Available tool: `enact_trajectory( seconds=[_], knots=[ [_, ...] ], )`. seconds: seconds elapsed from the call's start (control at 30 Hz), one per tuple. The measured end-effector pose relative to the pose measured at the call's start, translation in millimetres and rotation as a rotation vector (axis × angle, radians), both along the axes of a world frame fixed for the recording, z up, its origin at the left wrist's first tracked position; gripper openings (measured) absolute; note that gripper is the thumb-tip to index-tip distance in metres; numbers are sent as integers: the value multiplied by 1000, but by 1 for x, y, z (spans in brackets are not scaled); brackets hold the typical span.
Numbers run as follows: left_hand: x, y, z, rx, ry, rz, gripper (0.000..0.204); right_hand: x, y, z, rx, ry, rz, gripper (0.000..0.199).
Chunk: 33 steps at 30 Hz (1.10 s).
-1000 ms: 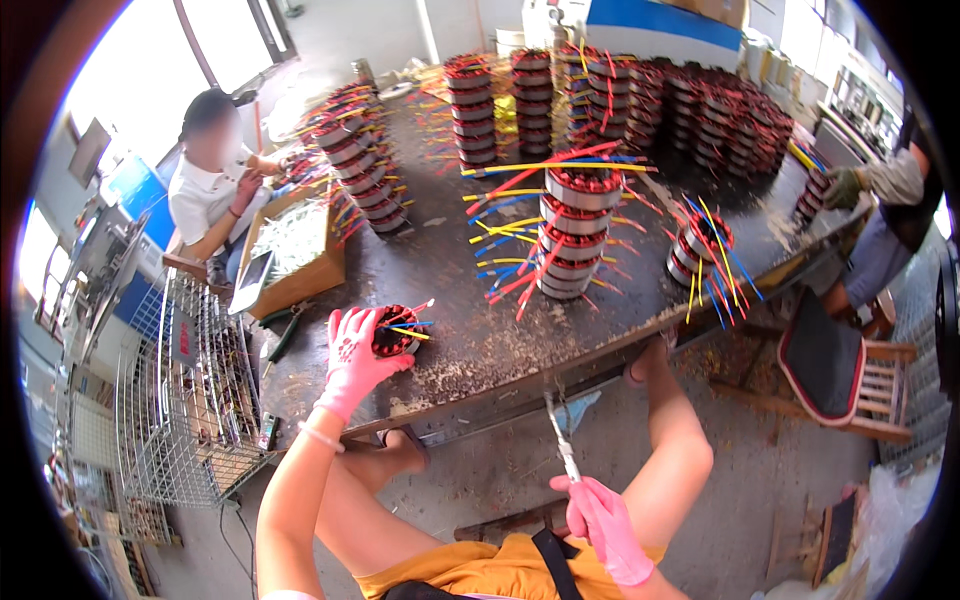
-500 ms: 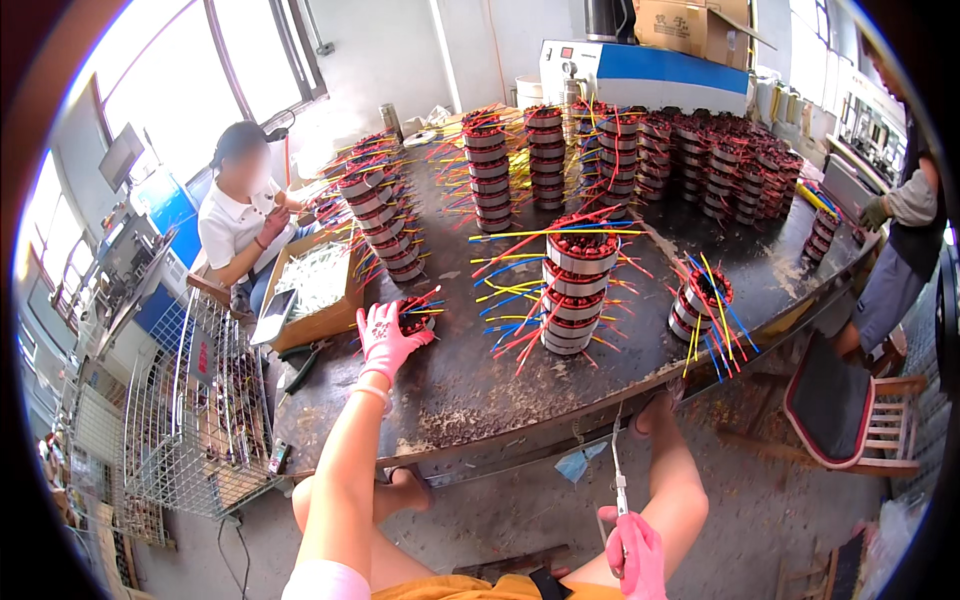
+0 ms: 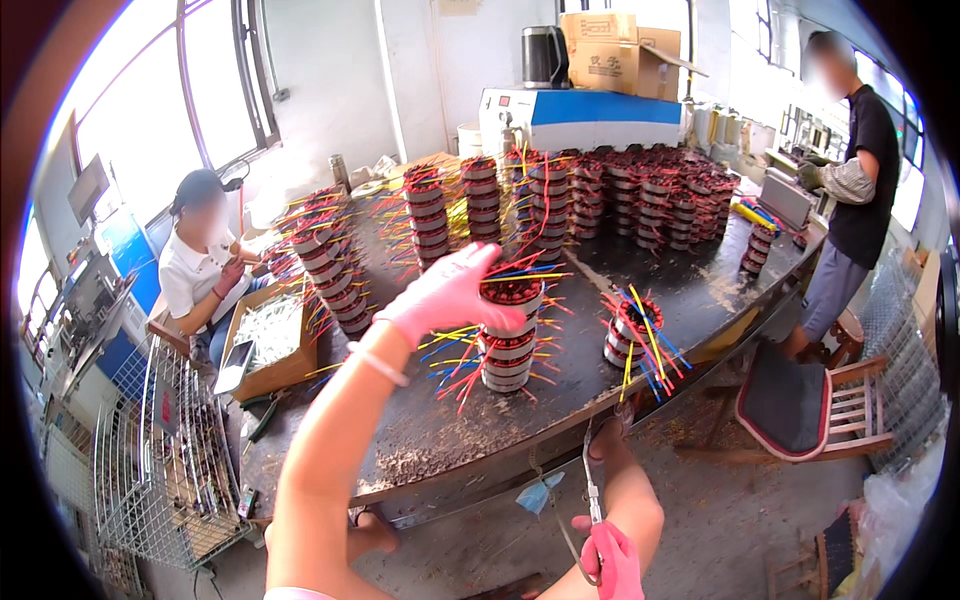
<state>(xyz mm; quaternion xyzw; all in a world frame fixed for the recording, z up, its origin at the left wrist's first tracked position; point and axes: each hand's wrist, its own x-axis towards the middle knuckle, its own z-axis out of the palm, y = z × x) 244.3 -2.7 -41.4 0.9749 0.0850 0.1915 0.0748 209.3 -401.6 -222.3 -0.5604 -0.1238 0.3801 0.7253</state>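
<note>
- Left hand [image 3: 455,295], in a pink glove: thumb and fingers spread wide around the top of the middle stack of wire-wound rings [image 3: 508,365]. Can't tell if they're actually pressing on the top ring.
- Right hand [image 3: 612,560], also pink-gloved, is curled around a long thin metal tool [image 3: 594,500], tip up, just off the table's near edge.
- That middle stack stands upright near the near edge of the table [image 3: 430,440], red, blue and yellow wires poking out all round.
- Shorter stack [image 3: 625,338] to its right, close to the near edge too, wires drooping over the front.
- Toward the left end: a tall leaning stack [image 3: 325,262], then a box [image 3: 285,374] of white strips with a phone [image 3: 234,366] at its near-left corner. Dark-handled pliers [image 3: 264,415] lie just below, by the left edge.
- A whole crowd of stacks [image 3: 650,205] along the far edge, plus a little one [image 3: 757,250] by the right end.
- Behind the far edge: blue-and-white machine [image 3: 600,108] with a kettle [image 3: 544,57] and cardboard boxes [image 3: 600,52] on top.
- Person in white [image 3: 190,280] seated off the left end, person in black [image 3: 862,205] standing off the right, chair [image 3: 785,400] nearby.
</note>
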Motion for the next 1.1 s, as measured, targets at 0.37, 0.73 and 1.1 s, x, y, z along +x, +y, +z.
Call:
enact_trajectory(
  seconds=[0.37, 0.73, 1.1],
  knots=[
    [-64, -36, 11, -207, -233, 36, 97, -11, -17, 28, -106, 51, 30, 37],
    [-271, -24, -151, -262, 34, 323, 97, -74, 56, 25, -186, 245, 463, 33],
    [-281, -18, -159, -253, 52, 330, 94, -94, 81, 2, -275, 201, 564, 34]
  ],
)
